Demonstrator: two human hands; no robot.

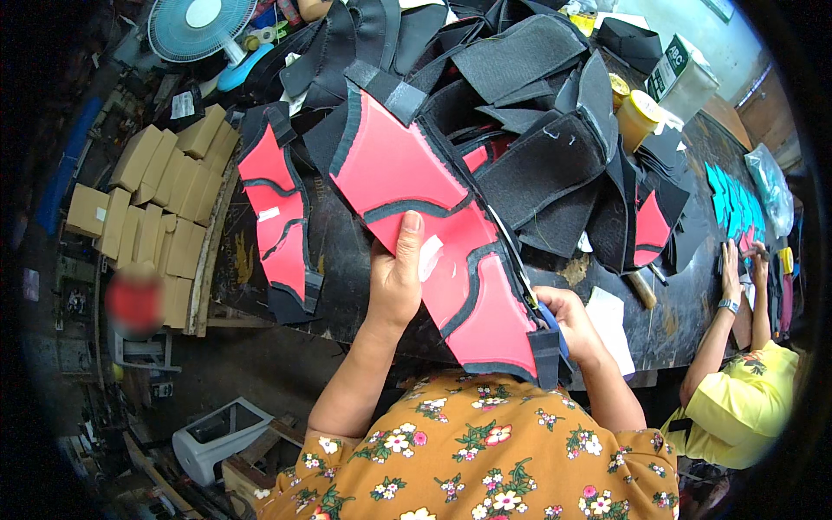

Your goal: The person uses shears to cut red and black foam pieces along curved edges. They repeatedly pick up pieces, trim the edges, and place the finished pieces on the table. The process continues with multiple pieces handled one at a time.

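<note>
Nearby, black fabric pile (pixel 520 113) behind red panel (pixel 433 225)

Counter (pixel 693 299) mostly blocked: big heap of black pieces (pixel 520 113) covers the far side, w/ a yellow jar (pixel 640 114) and box (pixel 680 69) behind. Red-and-black panel (pixel 433 225) fills the space btwn both hands. 2nd red panel (pixel 277 217) hangs over the left edge. Bare strip near the white paper (pixel 611 325), right of center. Co-worker's hands (pixel 737 269) and turquoise pieces (pixel 732 204) take the right end.
</note>
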